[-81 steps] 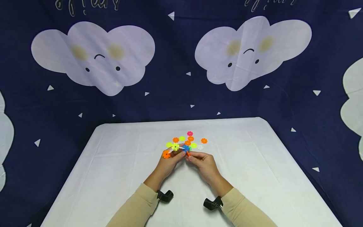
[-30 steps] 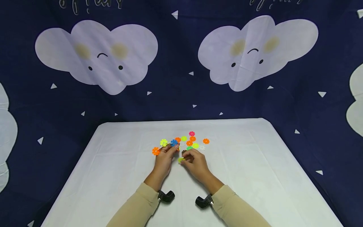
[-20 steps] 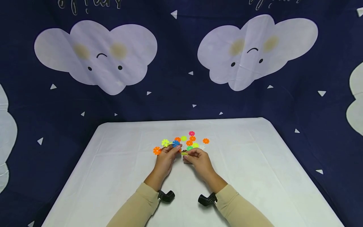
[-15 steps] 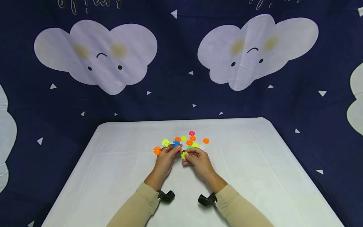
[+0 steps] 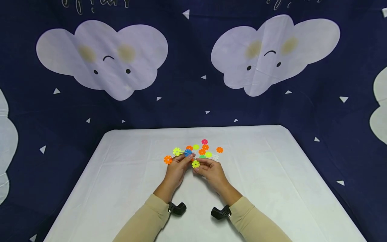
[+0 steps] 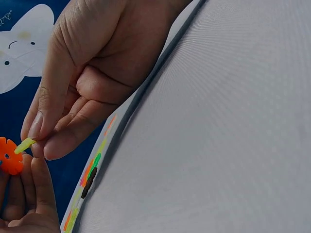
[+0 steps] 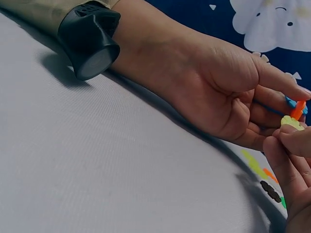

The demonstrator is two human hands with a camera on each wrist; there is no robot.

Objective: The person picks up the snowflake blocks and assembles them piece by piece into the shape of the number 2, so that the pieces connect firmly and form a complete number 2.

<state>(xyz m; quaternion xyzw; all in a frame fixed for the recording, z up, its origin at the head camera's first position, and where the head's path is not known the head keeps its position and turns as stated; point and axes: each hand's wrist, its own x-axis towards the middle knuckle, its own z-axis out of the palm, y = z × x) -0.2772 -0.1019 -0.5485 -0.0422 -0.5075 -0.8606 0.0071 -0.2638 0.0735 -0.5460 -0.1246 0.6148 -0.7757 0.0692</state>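
Plastic snowflake discs are joined into a chain that my left hand (image 5: 176,170) holds between thumb and fingers. In the head view the chain shows an orange disc (image 5: 168,159), a yellow-green disc (image 5: 176,151) and a blue disc (image 5: 188,153). Another orange disc (image 6: 10,158) stands at the chain's near end in the left wrist view. My right hand (image 5: 215,173) pinches a single yellow-green disc (image 5: 195,164), its notched face towards the head camera. In the right wrist view this disc's edge lies right at the orange one.
Loose discs lie on the white table (image 5: 257,168) beyond my hands: a pink one (image 5: 204,142), several orange ones (image 5: 219,150), yellow ones (image 5: 208,154), a green one (image 5: 202,156) and a white one (image 5: 215,157). A dark brown disc (image 7: 270,191) lies under my hands. Behind hangs a navy cloth (image 5: 187,60).
At first both hands met at the chain's orange disc. Then my right hand had a yellow-green disc low down; since then it has risen towards the chain and turned face-on. The left hand shifted left.
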